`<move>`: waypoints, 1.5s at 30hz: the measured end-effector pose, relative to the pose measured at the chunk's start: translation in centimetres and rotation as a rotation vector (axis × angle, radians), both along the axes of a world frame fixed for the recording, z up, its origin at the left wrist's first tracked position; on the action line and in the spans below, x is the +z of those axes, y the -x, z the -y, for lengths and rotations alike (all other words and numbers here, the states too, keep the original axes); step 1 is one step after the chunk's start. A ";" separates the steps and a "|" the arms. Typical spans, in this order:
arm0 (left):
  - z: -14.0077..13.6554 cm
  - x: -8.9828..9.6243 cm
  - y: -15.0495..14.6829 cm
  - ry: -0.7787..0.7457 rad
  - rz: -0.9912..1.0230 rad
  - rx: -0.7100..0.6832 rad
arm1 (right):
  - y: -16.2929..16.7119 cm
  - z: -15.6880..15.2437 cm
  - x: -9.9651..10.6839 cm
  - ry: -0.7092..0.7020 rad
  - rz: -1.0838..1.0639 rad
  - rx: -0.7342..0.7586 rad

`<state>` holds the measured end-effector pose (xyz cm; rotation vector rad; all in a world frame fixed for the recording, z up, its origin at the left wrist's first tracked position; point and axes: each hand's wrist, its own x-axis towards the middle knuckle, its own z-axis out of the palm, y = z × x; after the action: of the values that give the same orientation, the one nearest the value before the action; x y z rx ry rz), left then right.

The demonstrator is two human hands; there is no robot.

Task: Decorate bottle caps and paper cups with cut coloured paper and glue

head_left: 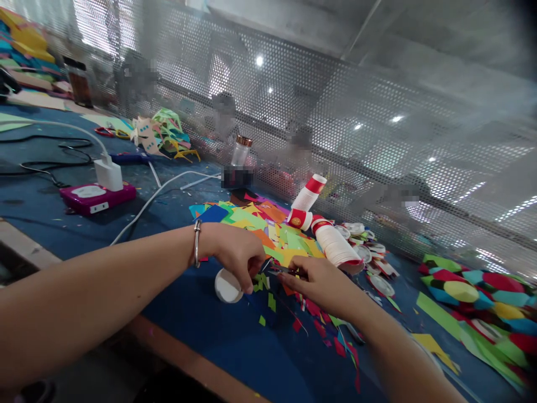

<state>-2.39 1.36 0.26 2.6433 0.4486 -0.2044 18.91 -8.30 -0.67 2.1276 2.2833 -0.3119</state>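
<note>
My left hand [239,252], with a silver bangle at the wrist, is closed in a pinch. What its fingertips hold, if anything, is hidden. Right beside its thumb is a white round paper cup [227,286], partly behind the hand. My right hand [323,282] is closed around scissors [297,273] with dark handles, their metal blades toward my left hand. Small green paper scraps [272,302] lie between and below the hands. Just beyond them spreads a pile of coloured paper pieces [251,218].
Stacked red-and-white paper cups [335,243] lie behind my right hand, beside cut cup pieces [380,280]. At right sits a multicoloured paper craft [465,291]. A magenta power strip [98,196] with a white cable stands left; a glass bottle [242,152] is near the mesh panel [293,89].
</note>
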 end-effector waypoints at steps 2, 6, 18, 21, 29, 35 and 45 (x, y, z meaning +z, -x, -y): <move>0.7 0.0 -0.4 -0.016 -0.012 0.006 | -0.2 -0.1 -0.2 -0.017 0.012 0.000; 1.6 -0.2 -0.4 -0.101 0.013 0.019 | -0.5 -0.2 -0.3 -0.034 0.015 0.003; -1.5 -0.9 -0.1 0.334 0.199 -0.112 | -0.8 -0.3 0.1 -0.075 -0.266 0.004; -2.6 -1.5 -0.4 0.506 0.335 -0.011 | -0.9 -0.4 0.5 -0.116 -0.497 -0.027; -2.9 -2.5 -1.2 0.663 0.583 0.230 | -0.9 -0.4 0.5 -0.228 -0.918 -0.117; -1.8 -1.6 -1.7 0.924 0.973 0.409 | -0.6 -0.6 0.3 -0.344 -1.110 -0.172; 0.7 -3.2 -3.9 1.272 1.071 0.496 | 0.9 -0.4 -0.5 -0.356 -1.223 -0.172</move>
<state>1.55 0.61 -2.92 1.0687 0.3611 0.7823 17.97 -7.86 -1.15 2.7503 2.7567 -1.7451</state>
